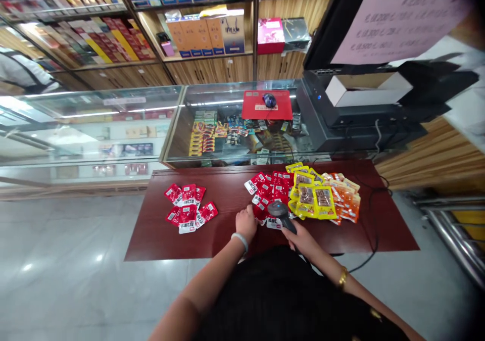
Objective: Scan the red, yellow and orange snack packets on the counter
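Observation:
My right hand [301, 237] grips a black barcode scanner [279, 211], its head over the near edge of a pile of red snack packets [270, 189] on a dark red table [227, 240]. My left hand [246, 222] rests on the table at the left edge of that pile, fingers touching a red packet. Whether it grips the packet is hidden. A second, smaller pile of red packets [187, 208] lies farther left. Yellow packets [312, 197] and orange packets [346, 199] lie to the right of the red ones.
A glass display counter [170, 124] stands behind the table, with a red mouse pad [252, 109] and a mouse [269, 100] on it. A black register machine [364, 113] sits at the right. The scanner cable [373, 230] loops across the table's right side. Shelves of boxes fill the back wall.

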Tool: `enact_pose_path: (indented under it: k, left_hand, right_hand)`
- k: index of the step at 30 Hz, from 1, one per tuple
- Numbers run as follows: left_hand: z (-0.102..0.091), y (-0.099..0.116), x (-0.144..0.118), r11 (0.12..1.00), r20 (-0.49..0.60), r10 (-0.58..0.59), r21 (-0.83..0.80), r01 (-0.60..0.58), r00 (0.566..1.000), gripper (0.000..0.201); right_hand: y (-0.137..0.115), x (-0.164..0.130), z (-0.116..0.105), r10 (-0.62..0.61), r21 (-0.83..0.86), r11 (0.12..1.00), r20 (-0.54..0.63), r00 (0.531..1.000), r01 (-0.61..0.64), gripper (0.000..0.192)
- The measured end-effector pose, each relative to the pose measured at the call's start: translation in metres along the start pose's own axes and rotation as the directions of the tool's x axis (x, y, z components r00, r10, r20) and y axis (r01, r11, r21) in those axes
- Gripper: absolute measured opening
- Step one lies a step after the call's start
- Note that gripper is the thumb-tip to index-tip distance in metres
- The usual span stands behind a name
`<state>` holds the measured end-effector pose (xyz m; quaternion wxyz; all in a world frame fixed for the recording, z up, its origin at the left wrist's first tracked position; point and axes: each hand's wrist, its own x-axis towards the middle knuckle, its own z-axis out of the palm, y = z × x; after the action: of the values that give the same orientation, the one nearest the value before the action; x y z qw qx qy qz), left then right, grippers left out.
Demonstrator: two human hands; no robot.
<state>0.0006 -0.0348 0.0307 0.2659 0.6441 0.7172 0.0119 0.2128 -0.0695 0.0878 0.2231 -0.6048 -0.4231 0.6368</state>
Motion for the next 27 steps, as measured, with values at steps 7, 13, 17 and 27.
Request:
enact_pose_path:
  k: [7,13,17,27]
  left_hand:
    - [-0.004,-0.036,-0.007,0.865,0.034,-0.211,-0.458,0.203,0.977,0.024]
    - [-0.030,-0.072,-0.022,0.805,-0.106,-0.295,-0.563,0.187,0.950,0.029]
    - [-0.038,-0.098,-0.031,0.811,-0.157,-0.358,-0.541,0.223,0.920,0.028]
    - [-0.060,-0.182,-0.041,0.638,-0.198,-0.640,-0.676,0.369,0.743,0.043]
  right_hand:
    - [-0.029,0.007,0.023,-0.041,-0.065,0.997,0.101,0.994,0.048,0.054]
    - [-0.061,0.022,0.061,-0.086,-0.132,0.984,0.233,0.969,0.119,0.059]
    - [-0.074,0.038,0.094,-0.081,-0.177,0.972,0.354,0.932,0.152,0.060]
    - [-0.088,0.077,0.185,-0.082,-0.253,0.937,0.511,0.856,0.241,0.050]
